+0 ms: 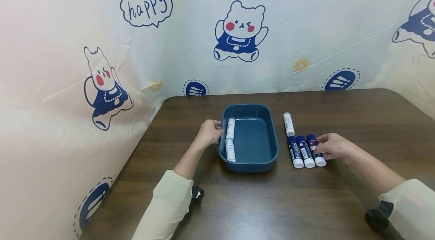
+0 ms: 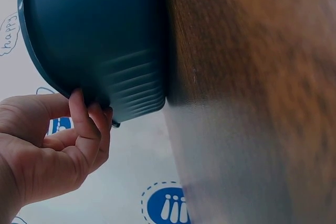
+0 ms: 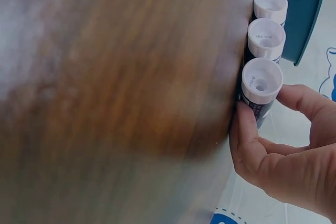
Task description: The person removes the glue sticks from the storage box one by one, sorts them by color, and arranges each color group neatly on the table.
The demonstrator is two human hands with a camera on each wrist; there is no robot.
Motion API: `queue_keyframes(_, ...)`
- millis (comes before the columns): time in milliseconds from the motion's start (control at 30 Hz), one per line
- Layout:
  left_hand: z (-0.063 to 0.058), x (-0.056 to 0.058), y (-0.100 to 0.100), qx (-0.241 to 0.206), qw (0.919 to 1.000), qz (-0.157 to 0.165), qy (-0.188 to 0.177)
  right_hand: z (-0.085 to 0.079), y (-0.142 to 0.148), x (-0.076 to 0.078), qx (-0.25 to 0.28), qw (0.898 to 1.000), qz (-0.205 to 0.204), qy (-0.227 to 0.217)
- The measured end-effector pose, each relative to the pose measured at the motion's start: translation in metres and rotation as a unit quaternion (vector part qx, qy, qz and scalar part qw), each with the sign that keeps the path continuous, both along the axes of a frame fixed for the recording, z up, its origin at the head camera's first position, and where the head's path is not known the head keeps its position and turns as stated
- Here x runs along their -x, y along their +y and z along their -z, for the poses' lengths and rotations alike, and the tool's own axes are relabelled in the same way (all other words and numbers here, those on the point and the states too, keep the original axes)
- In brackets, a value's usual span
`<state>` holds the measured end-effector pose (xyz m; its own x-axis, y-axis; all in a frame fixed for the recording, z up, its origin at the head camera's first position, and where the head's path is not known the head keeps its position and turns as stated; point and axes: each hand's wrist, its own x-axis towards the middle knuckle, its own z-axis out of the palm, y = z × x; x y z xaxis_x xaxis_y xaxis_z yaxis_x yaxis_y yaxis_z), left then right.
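My left hand [image 1: 209, 132] grips the left rim of a dark teal plastic bin [image 1: 250, 166]. In the left wrist view, thumb and fingers pinch the bin's edge [image 2: 32, 56]. Two white glue sticks [image 1: 230, 150] lie end to end along the bin's left wall. Right of the bin, blue glue sticks with white bases lie side by side on the table. My right hand [image 1: 335, 146] holds the rightmost blue glue stick [image 1: 312, 140] between thumb and fingers; its white base [image 3: 261, 81] faces the right wrist camera. The middle blue glue stick [image 1: 305, 151] lies beside it.
Left in the row is another blue glue stick [image 1: 295, 152], with a white glue stick [image 1: 288, 124] lying just behind it. All rest on a brown wooden table [image 1: 238, 206]. A pale cartoon-printed curtain [image 1: 190, 51] hangs behind the table and along its left side.
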<state>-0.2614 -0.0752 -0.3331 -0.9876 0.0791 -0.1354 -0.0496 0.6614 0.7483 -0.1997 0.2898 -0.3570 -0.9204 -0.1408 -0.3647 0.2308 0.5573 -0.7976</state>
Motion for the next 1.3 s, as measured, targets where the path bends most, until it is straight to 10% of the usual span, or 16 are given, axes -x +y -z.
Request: queue_keyframes(1300, -0.0019, -0.0004, 0.0004, 0.002, 1.0, -0.006, -0.006, -0.0065, -0.0038, 0.0031, -0.008, 1.0, 0.002, -0.016)
